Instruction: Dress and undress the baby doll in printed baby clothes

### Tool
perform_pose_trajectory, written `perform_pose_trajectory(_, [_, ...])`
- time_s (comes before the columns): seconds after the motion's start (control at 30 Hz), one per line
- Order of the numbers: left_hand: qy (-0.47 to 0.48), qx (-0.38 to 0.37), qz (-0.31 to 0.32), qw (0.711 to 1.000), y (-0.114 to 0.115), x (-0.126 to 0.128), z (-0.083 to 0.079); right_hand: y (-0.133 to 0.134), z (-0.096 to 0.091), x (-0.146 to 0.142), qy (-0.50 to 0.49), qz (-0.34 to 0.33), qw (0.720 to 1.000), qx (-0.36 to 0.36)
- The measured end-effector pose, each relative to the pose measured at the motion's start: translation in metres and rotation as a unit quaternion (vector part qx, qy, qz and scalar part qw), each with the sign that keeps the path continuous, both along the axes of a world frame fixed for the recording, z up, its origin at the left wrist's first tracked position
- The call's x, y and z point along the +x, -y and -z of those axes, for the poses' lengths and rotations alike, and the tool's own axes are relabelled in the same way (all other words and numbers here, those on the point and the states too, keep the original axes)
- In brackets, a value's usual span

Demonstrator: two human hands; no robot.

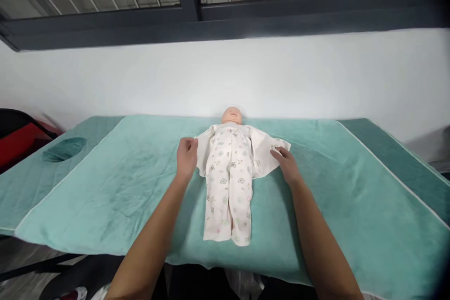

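Note:
A baby doll (232, 116) lies on its back on the green bed cover, its head toward the wall. White baby trousers (228, 183) with a small animal print cover its legs and most of its front. A white baby shirt (262, 152) is spread out to both sides of the doll, plain side up, with print showing at its right edge. My left hand (187, 155) is closed, thumb and fingertips at the shirt's left edge. My right hand (285, 163) pinches the shirt's right edge. The doll's arms are hidden.
The padded bed (397, 164) stands against a white wall (225, 75) below a dark window frame (225, 28). A face hole (65, 149) shows at the bed's left end. A black and red object (21, 138) is at far left.

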State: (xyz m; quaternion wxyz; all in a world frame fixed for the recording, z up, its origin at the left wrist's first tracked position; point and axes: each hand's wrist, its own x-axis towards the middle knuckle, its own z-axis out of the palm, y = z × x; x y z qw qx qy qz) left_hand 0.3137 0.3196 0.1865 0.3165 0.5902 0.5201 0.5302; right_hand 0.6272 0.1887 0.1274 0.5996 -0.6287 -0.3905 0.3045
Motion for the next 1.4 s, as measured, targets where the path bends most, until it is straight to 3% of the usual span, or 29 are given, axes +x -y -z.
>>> perform_pose_trajectory(0.1, [0.063,-0.032,0.113,0.991,0.032,0.02,-0.057,-0.002,-0.008,-0.005,-0.163,-0.058,0.984,0.049])
perform_pose_trajectory(0.13, [0.044,-0.047,0.192,0.979,0.045,0.026,-0.073,-0.003,-0.009,-0.007,-0.189,-0.067,0.978,0.053])
perform_pose_trajectory(0.17, [0.007,-0.087,0.316,0.945,0.059,0.031,-0.086,-0.003,-0.011,-0.009,-0.203,-0.074,0.975,0.055])
perform_pose_trajectory(0.23, [-0.061,-0.154,0.512,0.843,0.078,0.037,-0.099,-0.002,-0.011,-0.011,-0.205,-0.089,0.973,0.059])
perform_pose_trajectory(0.27, [-0.077,-0.162,0.554,0.813,0.082,0.038,-0.098,-0.001,-0.011,-0.012,-0.201,-0.096,0.973,0.063])
perform_pose_trajectory(0.3, [-0.08,-0.148,0.552,0.816,0.08,0.036,-0.092,0.0,-0.01,-0.012,-0.197,-0.105,0.972,0.068])
perform_pose_trajectory(0.37, [-0.065,-0.069,0.432,0.897,0.06,0.028,-0.07,0.001,-0.008,-0.012,-0.191,-0.119,0.972,0.074])
perform_pose_trajectory(0.43, [-0.109,0.012,0.235,0.966,0.027,0.012,-0.039,0.0,-0.006,-0.013,-0.188,-0.132,0.97,0.079])
perform_pose_trajectory(0.47, [-0.166,0.037,0.139,0.976,0.01,0.002,-0.023,-0.001,-0.005,-0.014,-0.187,-0.138,0.969,0.083])
perform_pose_trajectory(0.53, [-0.317,0.044,0.038,0.947,-0.02,-0.022,0.007,-0.002,-0.003,-0.015,-0.184,-0.153,0.967,0.089])
perform_pose_trajectory(0.67, [-0.475,-0.01,0.023,0.88,-0.042,-0.064,0.049,-0.003,0.002,-0.018,-0.155,-0.181,0.967,0.087])
perform_pose_trajectory(0.8, [-0.496,0.006,-0.033,0.868,-0.041,-0.073,0.066,-0.005,0.0,-0.019,-0.155,-0.169,0.968,0.096])
perform_pose_trajectory(0.9, [-0.5,0.018,-0.079,0.862,-0.041,-0.071,0.072,-0.015,-0.018,-0.029,-0.16,-0.162,0.967,0.116])
perform_pose_trajectory(1.0, [-0.498,0.017,-0.091,0.862,-0.043,-0.072,0.074,-0.027,-0.049,-0.052,-0.087,-0.179,0.967,0.157])
perform_pose_trajectory(1.1, [-0.493,0.013,-0.108,0.863,-0.045,-0.076,0.076,-0.032,-0.072,-0.08,0.038,-0.296,0.945,0.131])
perform_pose_trajectory(1.17, [-0.489,0.007,-0.12,0.864,-0.046,-0.077,0.078,-0.029,-0.074,-0.09,0.076,-0.387,0.914,0.095])
perform_pose_trajectory(1.2, [-0.485,0.004,-0.127,0.865,-0.045,-0.077,0.079,-0.026,-0.071,-0.091,0.065,-0.397,0.911,0.093])
perform_pose_trajectory(1.23, [-0.481,0.001,-0.135,0.867,-0.045,-0.077,0.079,-0.024,-0.066,-0.088,0.034,-0.377,0.919,0.106])
perform_pose_trajectory(1.3, [-0.469,-0.001,-0.149,0.871,-0.045,-0.076,0.08,-0.021,-0.053,-0.075,-0.071,-0.27,0.947,0.156])
perform_pose_trajectory(1.4, [-0.444,0.008,-0.157,0.882,-0.045,-0.075,0.078,-0.024,-0.034,-0.051,-0.175,-0.124,0.96,0.178])
